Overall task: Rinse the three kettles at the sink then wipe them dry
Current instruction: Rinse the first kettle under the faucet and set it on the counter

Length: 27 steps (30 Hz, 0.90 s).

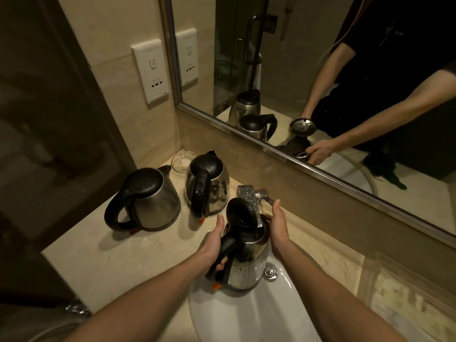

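The left hand (212, 243) fingers are grasping the handle of the open-lidded kettle (246, 265) over the sink (246, 317), under the faucet (249, 196). The right hand (278, 228) fingers are clasping its body. The left kettle (153, 203) and middle kettle (209, 183) are standing on the desk (123, 255).

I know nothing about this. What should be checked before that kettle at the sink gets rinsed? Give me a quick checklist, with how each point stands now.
1. Lid of the held kettle open: ok, it stands up.
2. Firm hold: ok, left hand grips the handle, right hand cups the side.
3. Opening under the faucet: ok.
4. Water running: cannot tell.
5. Kettle over the sink: ok.
6. Other kettles clear: ok, rounder kettle and taller kettle stand on the counter, lids shut.
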Available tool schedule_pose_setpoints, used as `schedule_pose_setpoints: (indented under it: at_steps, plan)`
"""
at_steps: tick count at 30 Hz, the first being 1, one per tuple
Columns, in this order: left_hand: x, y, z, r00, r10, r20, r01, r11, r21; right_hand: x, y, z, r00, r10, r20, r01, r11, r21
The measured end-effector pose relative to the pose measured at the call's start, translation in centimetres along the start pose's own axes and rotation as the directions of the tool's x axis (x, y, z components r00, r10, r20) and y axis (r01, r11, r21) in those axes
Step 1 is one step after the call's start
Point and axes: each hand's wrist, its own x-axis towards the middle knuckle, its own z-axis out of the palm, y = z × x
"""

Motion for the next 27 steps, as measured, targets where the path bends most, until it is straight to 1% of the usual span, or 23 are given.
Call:
schedule_pose_setpoints:
  at_steps: [4, 9, 27]
  plan:
    - [0.06, 0.03, 0.01, 1.0, -0.001, 0.009, 0.001, 1.0, 0.0, -0.58, -0.71, -0.1, 0.999, -0.035, 0.024, 0.034, 0.999, 0.041]
    - [0.3, 0.03, 0.12, 1.0, 0.012, 0.013, -0.012, 1.0, 0.005, -0.08, -0.48, -0.29, 0.999, -0.017, 0.041, 0.014, 0.998, 0.066]
    - [0.4, -0.01, 0.1, 1.0, 0.006, 0.02, -0.007, 1.0, 0.02, -0.13, -0.58, -0.36, 0.999, -0.021, 0.036, 0.019, 0.997, 0.078]
